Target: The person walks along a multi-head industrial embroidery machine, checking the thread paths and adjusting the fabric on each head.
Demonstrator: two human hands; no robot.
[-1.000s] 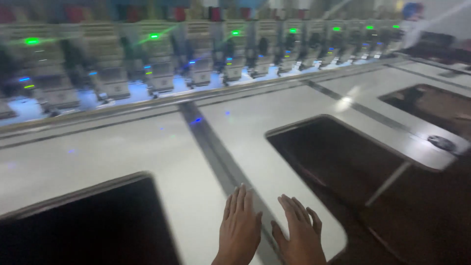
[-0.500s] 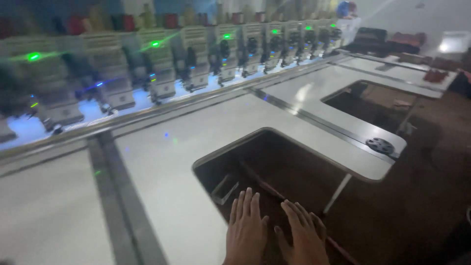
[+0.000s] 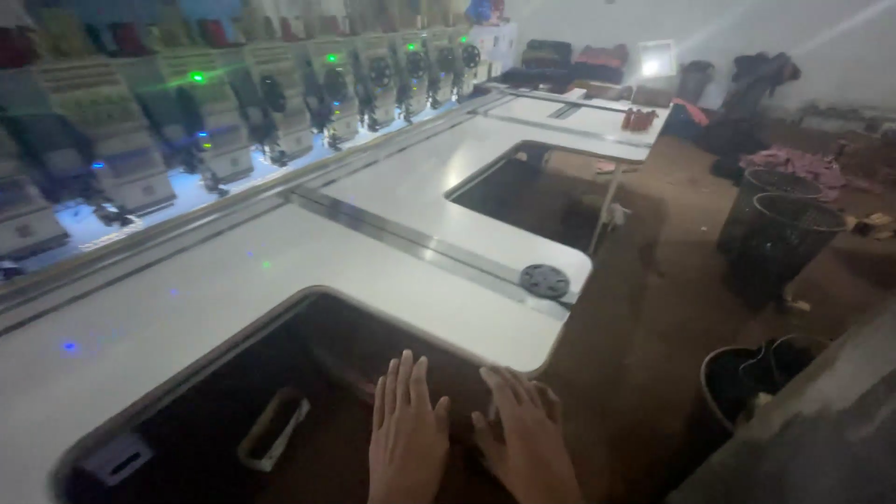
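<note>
While both the left hand (image 3: pixel 407 439) and right hand (image 3: pixel 525 443) lie flat, fingers extended and gripping nothing, the dark recess (image 3: pixel 308 411) beneath them holds only a bracket (image 3: pixel 272 428) left of the fingertips

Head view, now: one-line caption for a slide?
Both hands, left hand and right hand, spread flat over a dark cutout in the white table, beside a row of embroidery heads.

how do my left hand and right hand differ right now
The left hand lies straight, fingers close together pointing up the frame; the right hand angles leftward, fingers slightly spread. The left hand is over the dark cutout; the right hand is nearer the white table corner. Both are flat, palm down, empty.
</note>
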